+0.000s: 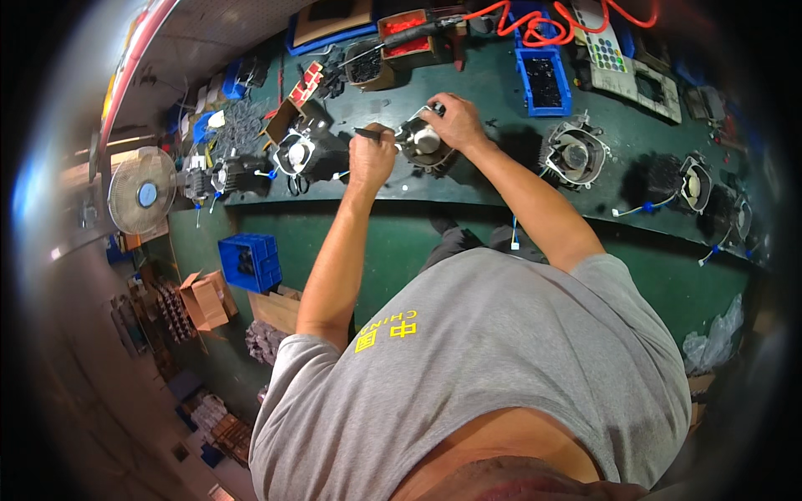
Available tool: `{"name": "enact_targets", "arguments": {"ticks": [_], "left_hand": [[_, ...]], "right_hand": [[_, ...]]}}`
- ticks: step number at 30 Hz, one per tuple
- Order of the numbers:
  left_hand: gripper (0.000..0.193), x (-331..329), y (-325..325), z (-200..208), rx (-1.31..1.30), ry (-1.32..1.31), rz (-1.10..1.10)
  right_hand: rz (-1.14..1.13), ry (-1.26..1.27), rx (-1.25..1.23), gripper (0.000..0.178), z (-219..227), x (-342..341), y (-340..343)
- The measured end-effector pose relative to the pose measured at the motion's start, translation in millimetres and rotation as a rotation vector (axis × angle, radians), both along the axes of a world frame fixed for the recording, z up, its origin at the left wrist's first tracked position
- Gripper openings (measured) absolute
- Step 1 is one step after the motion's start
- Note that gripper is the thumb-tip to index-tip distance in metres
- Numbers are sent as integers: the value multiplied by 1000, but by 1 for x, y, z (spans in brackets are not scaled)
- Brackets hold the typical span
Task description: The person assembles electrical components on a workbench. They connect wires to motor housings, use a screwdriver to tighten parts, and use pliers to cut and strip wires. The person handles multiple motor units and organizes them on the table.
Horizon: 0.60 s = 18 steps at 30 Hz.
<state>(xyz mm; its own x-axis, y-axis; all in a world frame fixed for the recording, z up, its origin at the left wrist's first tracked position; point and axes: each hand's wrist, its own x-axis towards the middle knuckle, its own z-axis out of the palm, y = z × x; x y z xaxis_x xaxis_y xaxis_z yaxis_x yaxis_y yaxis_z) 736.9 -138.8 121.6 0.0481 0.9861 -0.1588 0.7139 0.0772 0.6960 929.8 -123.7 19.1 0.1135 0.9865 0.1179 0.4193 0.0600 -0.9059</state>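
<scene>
Left hand (373, 157): my grip is clenched round a black, bar-like piece (366, 134) beside the motor housing (424, 144).
Right hand (459, 122): fingers bent over the motor housing's far rim; whether they pinch a small part, I cannot tell.
Bench (497, 88): the motor housing lies between my hands, uncovered, apparently mid-work; neighbouring housings (576, 152) look uncovered too, their finished state unclear.
Surfaces: smooth silvery cylinder, rough cast-metal rims, glossy blue plastic bin (549, 110).

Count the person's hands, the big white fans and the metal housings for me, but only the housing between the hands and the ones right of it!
Left hand and right hand: 2
Fan: 1
Metal housings: 4 clearly seen
Total: 7
</scene>
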Motion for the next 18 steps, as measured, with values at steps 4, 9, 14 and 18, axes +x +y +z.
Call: {"name": "enact_targets", "arguments": {"ticks": [4,9,14,18], "left_hand": [[24,-20,9,-8,-95,-159,4],[28,-8,7,21,-72,-246,70],[30,19,-40,32,231,-352,5],[28,18,-93,39,236,-445,-4]], "right_hand": [[20,-5,-30,38,-10,-5,3],[50,-86,-92,41,3,0,-2],[-2,-115,50,53,14,19,-6],[-140,-224,428,52,58,83,-28]]}}
